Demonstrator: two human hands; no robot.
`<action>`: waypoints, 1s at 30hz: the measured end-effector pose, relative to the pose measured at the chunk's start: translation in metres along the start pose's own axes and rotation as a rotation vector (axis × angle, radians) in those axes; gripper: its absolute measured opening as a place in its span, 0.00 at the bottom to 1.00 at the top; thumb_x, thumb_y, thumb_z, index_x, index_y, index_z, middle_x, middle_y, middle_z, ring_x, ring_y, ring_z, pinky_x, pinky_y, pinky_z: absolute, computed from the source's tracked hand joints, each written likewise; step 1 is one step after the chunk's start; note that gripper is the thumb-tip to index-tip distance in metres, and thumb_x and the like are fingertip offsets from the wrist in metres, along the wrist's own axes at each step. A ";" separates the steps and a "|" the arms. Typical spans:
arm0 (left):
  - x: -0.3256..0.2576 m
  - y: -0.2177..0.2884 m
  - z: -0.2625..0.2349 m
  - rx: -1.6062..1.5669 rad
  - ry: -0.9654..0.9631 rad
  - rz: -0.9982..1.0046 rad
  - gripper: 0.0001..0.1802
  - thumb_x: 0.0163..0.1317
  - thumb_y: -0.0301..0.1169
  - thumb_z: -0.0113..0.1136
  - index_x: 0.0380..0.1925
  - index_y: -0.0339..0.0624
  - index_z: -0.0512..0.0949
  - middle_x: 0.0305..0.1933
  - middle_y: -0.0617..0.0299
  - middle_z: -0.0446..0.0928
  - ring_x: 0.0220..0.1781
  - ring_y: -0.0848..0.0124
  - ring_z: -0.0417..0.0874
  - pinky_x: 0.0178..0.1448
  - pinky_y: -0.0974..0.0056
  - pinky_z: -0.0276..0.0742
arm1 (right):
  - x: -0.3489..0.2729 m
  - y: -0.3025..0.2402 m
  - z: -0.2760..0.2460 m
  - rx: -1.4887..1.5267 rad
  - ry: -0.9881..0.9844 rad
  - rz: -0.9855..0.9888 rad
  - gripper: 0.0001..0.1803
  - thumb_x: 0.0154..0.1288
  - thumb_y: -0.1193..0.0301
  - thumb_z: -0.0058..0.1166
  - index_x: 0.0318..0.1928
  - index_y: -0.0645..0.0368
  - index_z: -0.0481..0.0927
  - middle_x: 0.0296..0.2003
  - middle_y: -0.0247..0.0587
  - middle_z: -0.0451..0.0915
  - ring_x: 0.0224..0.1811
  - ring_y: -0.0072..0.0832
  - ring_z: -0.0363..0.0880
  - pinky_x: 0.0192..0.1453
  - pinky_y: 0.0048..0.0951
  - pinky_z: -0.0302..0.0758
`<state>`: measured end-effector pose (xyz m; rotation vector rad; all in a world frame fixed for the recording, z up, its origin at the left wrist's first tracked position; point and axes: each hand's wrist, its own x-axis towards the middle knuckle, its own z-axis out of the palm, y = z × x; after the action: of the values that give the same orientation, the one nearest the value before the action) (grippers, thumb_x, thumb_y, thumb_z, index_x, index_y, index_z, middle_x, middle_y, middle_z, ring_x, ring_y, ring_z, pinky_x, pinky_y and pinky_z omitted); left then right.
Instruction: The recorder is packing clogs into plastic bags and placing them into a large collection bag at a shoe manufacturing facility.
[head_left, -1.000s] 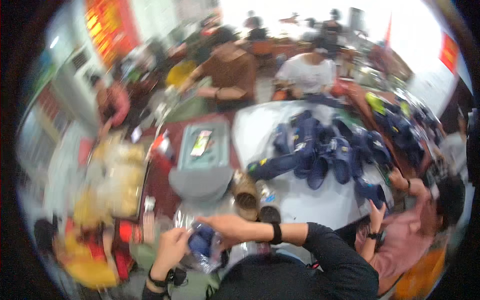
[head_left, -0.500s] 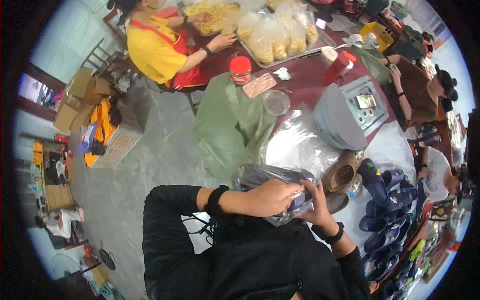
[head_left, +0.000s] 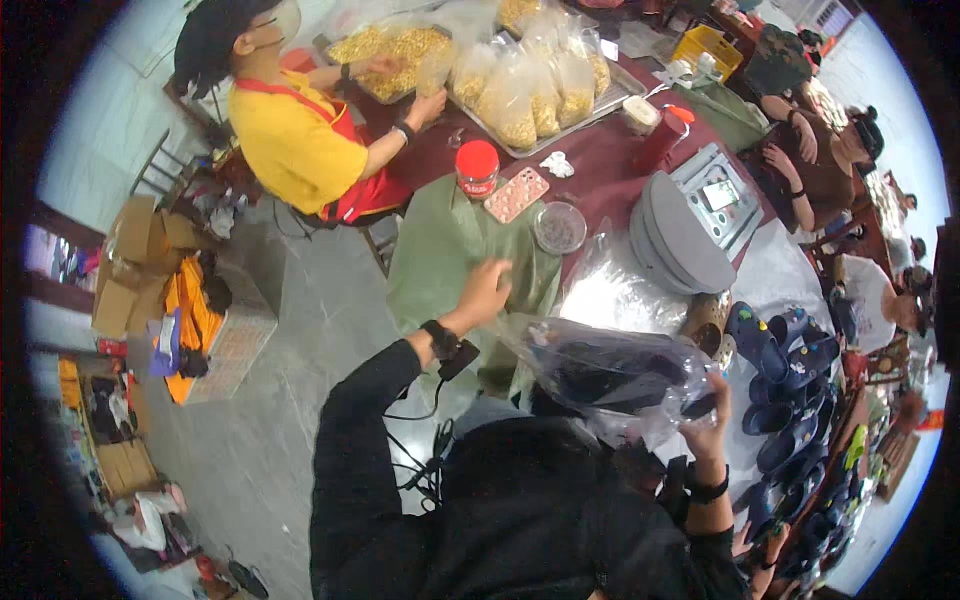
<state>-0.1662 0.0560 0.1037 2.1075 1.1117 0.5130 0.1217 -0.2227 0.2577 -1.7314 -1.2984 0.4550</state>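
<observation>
A clear plastic bag with a dark, clog-like shape inside is stretched out in front of my body, over the near table edge. My right hand grips its right end, fingers bent round the film. At the other end, my left hand is closed at the bag's drawn-out edge; its fingertips are partly blurred. Beyond the bag, more clear plastic film lies on the table. Brown clogs stand just past my right hand, beside several navy clogs with small coloured charms.
A grey machine with a round lid stands on the table. Near it are a red-lidded jar, a pink phone and a round clear tub. A person in yellow handles yellow food by a tray of filled bags.
My hands have moved apart, the left up and leftward, the right to the right. The bag, bunched between them before, is now spread lengthwise.
</observation>
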 end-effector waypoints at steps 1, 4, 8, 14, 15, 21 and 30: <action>0.005 -0.025 0.013 0.003 -0.006 0.022 0.21 0.61 0.31 0.53 0.54 0.39 0.66 0.52 0.53 0.70 0.54 0.61 0.71 0.57 0.58 0.68 | 0.000 -0.008 -0.001 -0.078 0.040 0.036 0.37 0.36 0.64 0.73 0.48 0.60 0.68 0.45 0.42 0.70 0.46 0.32 0.71 0.52 0.33 0.68; -0.005 -0.093 0.048 0.465 -0.162 0.170 0.23 0.52 0.31 0.58 0.50 0.41 0.70 0.57 0.54 0.69 0.63 0.58 0.63 0.67 0.54 0.57 | -0.003 -0.014 -0.001 -0.116 0.112 -0.017 0.35 0.37 0.67 0.71 0.47 0.58 0.67 0.42 0.38 0.72 0.45 0.27 0.71 0.50 0.31 0.70; 0.008 -0.111 0.057 1.019 -0.030 0.726 0.22 0.53 0.31 0.54 0.50 0.43 0.70 0.58 0.54 0.68 0.66 0.57 0.59 0.70 0.55 0.52 | -0.008 -0.022 0.009 0.097 0.311 0.130 0.32 0.38 0.70 0.70 0.46 0.58 0.68 0.40 0.35 0.71 0.42 0.24 0.71 0.49 0.28 0.69; 0.016 -0.109 0.045 0.915 -0.200 0.609 0.14 0.56 0.29 0.49 0.42 0.43 0.74 0.47 0.56 0.73 0.55 0.57 0.69 0.68 0.54 0.57 | 0.007 -0.031 0.043 0.398 0.189 0.294 0.35 0.33 0.76 0.69 0.46 0.57 0.68 0.45 0.34 0.70 0.48 0.25 0.68 0.55 0.26 0.65; 0.016 -0.111 0.050 0.870 -0.245 0.496 0.10 0.55 0.29 0.50 0.37 0.42 0.76 0.42 0.57 0.74 0.51 0.57 0.72 0.67 0.55 0.57 | 0.008 -0.033 0.048 0.403 0.214 0.280 0.35 0.33 0.76 0.69 0.46 0.57 0.68 0.45 0.34 0.70 0.48 0.25 0.68 0.55 0.26 0.65; -0.009 -0.157 0.053 1.165 -0.655 0.831 0.11 0.58 0.29 0.47 0.30 0.46 0.81 0.41 0.58 0.79 0.49 0.61 0.75 0.70 0.55 0.51 | 0.022 -0.016 0.093 0.254 0.141 0.209 0.31 0.35 0.76 0.69 0.45 0.58 0.70 0.44 0.35 0.70 0.48 0.25 0.68 0.54 0.25 0.65; -0.040 -0.186 -0.045 1.297 -0.571 0.678 0.10 0.49 0.37 0.54 0.24 0.49 0.84 0.37 0.58 0.80 0.50 0.59 0.72 0.67 0.52 0.53 | 0.073 0.032 0.215 0.414 0.058 0.188 0.33 0.42 0.73 0.65 0.51 0.64 0.68 0.46 0.44 0.71 0.51 0.34 0.69 0.57 0.32 0.66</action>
<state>-0.3201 0.1134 -0.0024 3.4080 0.2916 -0.7607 0.0116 -0.0651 0.1335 -1.5050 -0.9246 0.7220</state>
